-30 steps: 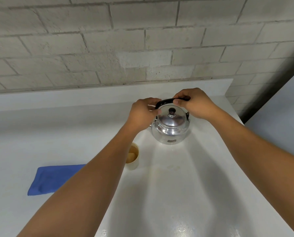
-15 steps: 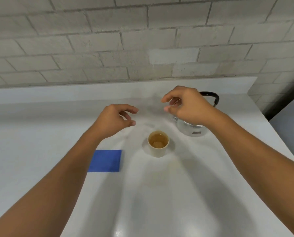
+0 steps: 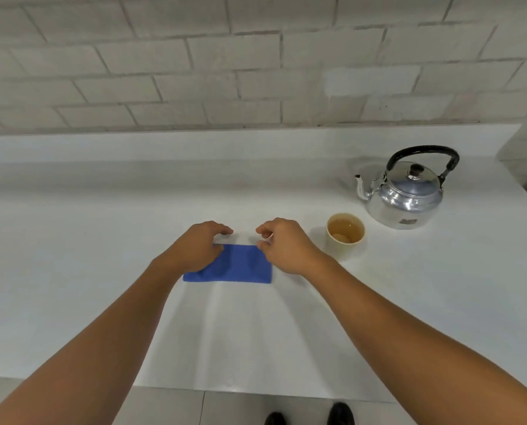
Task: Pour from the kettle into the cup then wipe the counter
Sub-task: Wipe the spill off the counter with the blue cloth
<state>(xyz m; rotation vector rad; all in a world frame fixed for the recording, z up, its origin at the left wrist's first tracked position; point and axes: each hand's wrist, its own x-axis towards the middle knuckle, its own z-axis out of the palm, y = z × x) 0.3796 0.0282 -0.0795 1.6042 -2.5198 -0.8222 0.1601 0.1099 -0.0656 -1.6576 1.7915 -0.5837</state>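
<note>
A folded blue cloth [image 3: 237, 265] lies flat on the white counter [image 3: 102, 271]. My left hand [image 3: 197, 248] hovers over its left end with fingers curled and apart, holding nothing. My right hand [image 3: 283, 245] hangs over the cloth's right end, fingers also loosely curled and empty. A cream cup [image 3: 345, 234] with brownish liquid stands just right of my right hand. The shiny metal kettle [image 3: 406, 194], black handle upright and lid on, stands behind the cup at the right, spout pointing left.
A grey brick wall [image 3: 225, 62] rises behind the counter's raised back ledge. The counter's front edge runs along the bottom, with floor tiles and shoe tips [image 3: 341, 414] below it. The counter ends at the right beyond the kettle.
Both hands left the kettle's handle and moved left and down to the blue cloth. The view swung left, so the kettle and cup now sit at the right.
</note>
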